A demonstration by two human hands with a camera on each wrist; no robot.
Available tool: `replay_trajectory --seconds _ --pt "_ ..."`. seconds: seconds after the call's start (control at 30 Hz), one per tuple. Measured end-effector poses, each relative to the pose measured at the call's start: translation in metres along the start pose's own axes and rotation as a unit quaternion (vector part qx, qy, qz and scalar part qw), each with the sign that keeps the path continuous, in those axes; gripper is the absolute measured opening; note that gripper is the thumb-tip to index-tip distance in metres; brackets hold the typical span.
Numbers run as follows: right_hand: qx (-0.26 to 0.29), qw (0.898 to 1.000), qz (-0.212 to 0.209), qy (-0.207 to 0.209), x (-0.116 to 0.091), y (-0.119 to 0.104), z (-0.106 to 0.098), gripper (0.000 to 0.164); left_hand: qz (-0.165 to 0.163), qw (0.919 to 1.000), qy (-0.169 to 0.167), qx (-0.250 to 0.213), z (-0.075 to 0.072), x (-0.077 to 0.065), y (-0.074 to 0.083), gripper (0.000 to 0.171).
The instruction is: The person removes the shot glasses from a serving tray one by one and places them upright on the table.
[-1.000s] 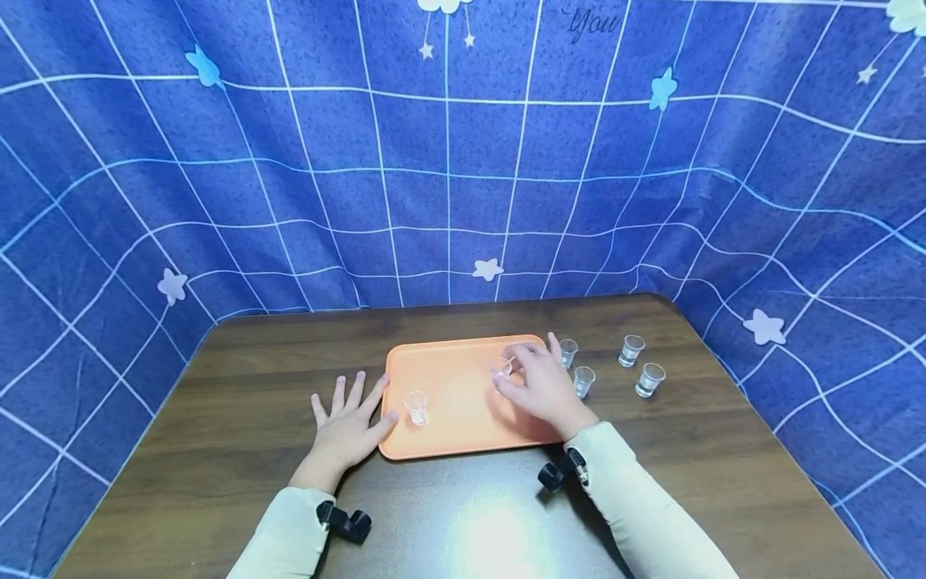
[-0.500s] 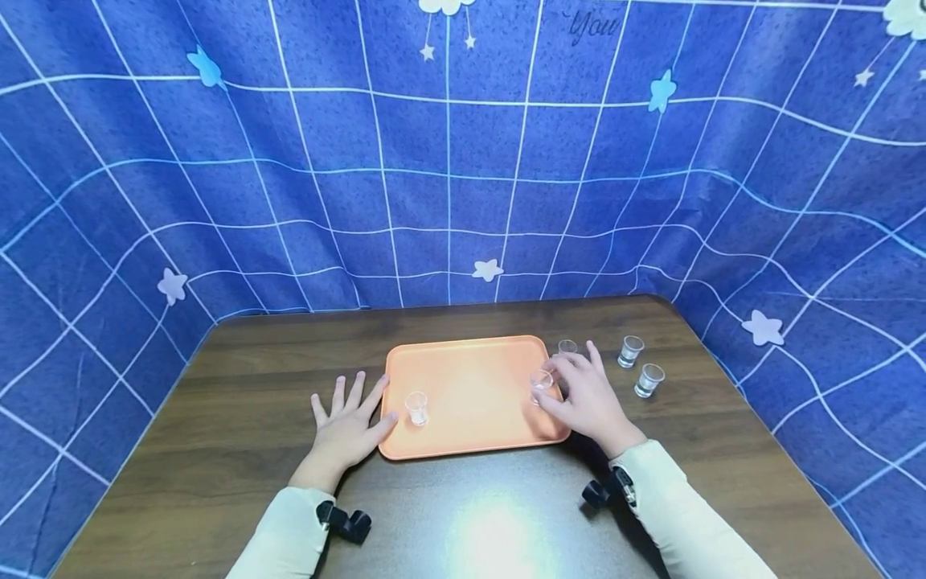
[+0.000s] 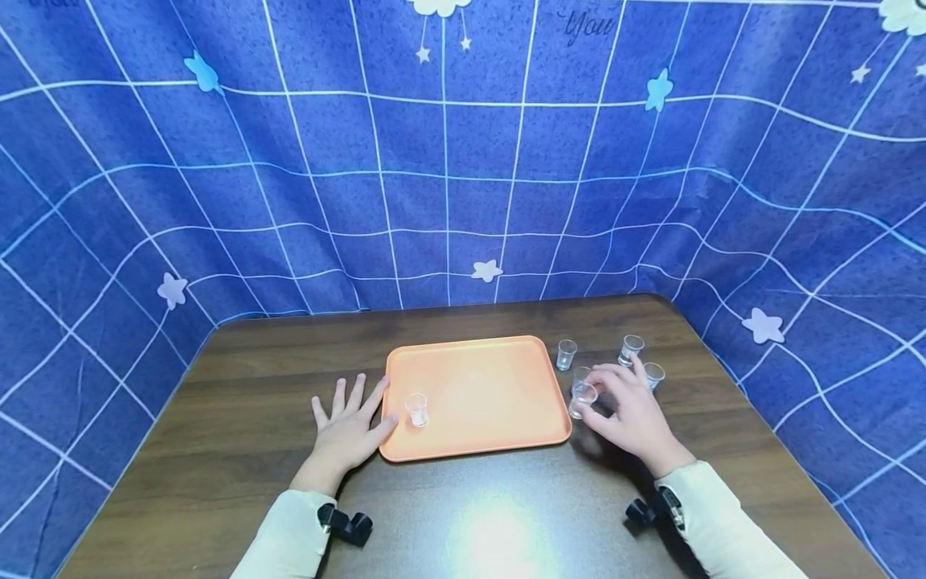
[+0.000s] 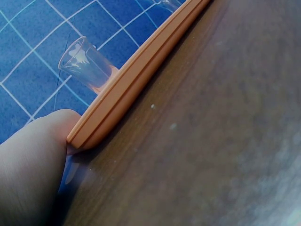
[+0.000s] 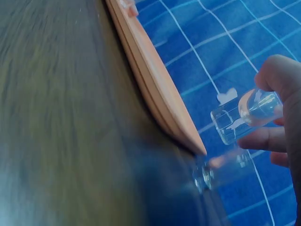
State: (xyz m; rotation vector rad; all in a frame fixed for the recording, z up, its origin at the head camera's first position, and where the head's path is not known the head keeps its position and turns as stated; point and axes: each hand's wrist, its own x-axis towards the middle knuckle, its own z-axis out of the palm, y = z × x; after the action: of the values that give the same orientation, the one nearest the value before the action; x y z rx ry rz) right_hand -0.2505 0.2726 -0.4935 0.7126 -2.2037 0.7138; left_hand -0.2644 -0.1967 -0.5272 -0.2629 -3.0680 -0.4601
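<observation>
My right hand (image 3: 638,418) pinches a small clear shot glass (image 3: 582,400) between thumb and fingers, just off the tray's right edge. In the right wrist view that glass (image 5: 228,123) hangs above the table, tilted in the picture. Close behind it stands another shot glass (image 3: 581,375), partly covered in the head view. My left hand (image 3: 346,434) lies with fingers spread, fingertips touching the left rim of the orange tray (image 3: 477,394). One shot glass (image 3: 417,410) stands upright on the tray near that hand; the left wrist view shows this glass (image 4: 89,66) beyond the tray's edge.
Right of the tray, a shot glass (image 3: 567,355) stands near its far corner. Two others, a far glass (image 3: 631,347) and a nearer glass (image 3: 654,375) partly behind my right fingers, are farther right. A blue curtain (image 3: 448,201) hangs behind the wooden table (image 3: 289,362).
My right hand has carried its shot glass rightward from over the tray to beyond the tray's right edge. The left hand and the glass on the tray have stayed put.
</observation>
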Motion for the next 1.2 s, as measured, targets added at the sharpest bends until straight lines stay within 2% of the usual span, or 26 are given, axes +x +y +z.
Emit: replay_trajectory --seconds 0.17,0.33,0.63,1.2 --pt "-0.003 1.0 0.004 0.022 -0.011 0.011 -0.012 0.035 0.001 1.0 0.001 0.002 0.001 0.001 -0.001 0.076" --pt "-0.028 0.999 0.013 0.028 -0.023 0.022 -0.025 0.038 0.002 1.0 0.001 0.0 0.003 0.001 -0.001 0.077" --pt "-0.044 0.997 0.023 0.051 -0.04 0.033 -0.047 0.037 -0.001 1.0 0.0 -0.002 0.003 0.002 -0.003 0.076" --pt "-0.082 0.994 0.057 0.034 -0.061 0.06 -0.069 0.036 -0.001 1.0 -0.005 -0.006 0.002 0.001 -0.002 0.076"
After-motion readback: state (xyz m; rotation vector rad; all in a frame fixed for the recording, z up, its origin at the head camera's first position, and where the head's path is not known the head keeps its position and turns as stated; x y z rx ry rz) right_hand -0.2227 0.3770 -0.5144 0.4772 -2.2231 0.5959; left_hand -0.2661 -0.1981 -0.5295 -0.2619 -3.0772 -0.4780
